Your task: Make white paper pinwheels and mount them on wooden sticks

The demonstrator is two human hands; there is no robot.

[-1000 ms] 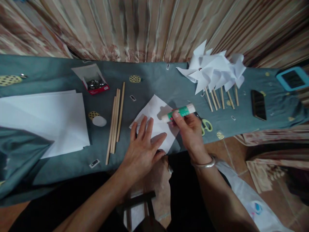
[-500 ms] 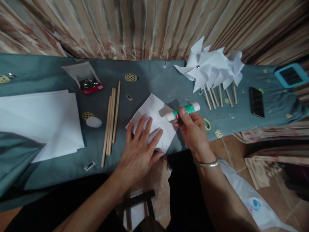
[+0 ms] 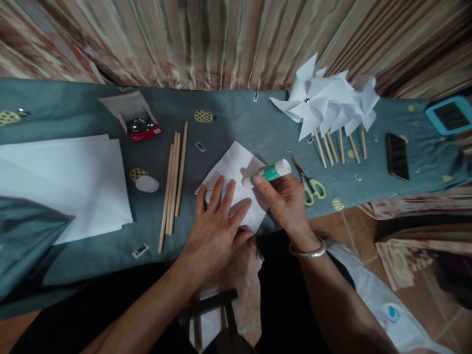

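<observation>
A square white sheet of paper (image 3: 236,160) lies turned like a diamond at the table's front edge, with cuts running in from its corners. My left hand (image 3: 217,221) rests on its lower left part, fingers spread. In my right hand (image 3: 287,196) is a green and white glue stick (image 3: 271,172), gripped between thumb and fingers. Its glue end points left and meets the paper near the middle; whether it presses there I cannot tell. Just right of that hand lie scissors (image 3: 313,189) with light green handles. A white cap (image 3: 146,184) stands left of the paper.
Several wooden sticks (image 3: 171,184) lie left of the paper. Behind them is an open red box (image 3: 145,132) of shiny metal pieces. A stack of white paper (image 3: 88,187) covers the left side. Paper pinwheels (image 3: 328,101), a phone (image 3: 397,156) and a blue-framed device (image 3: 450,115) lie right.
My right hand has moved left and tilted the glue stick, bringing its tip down toward the paper's middle. The scissors show more now. My left hand stays on the paper.
</observation>
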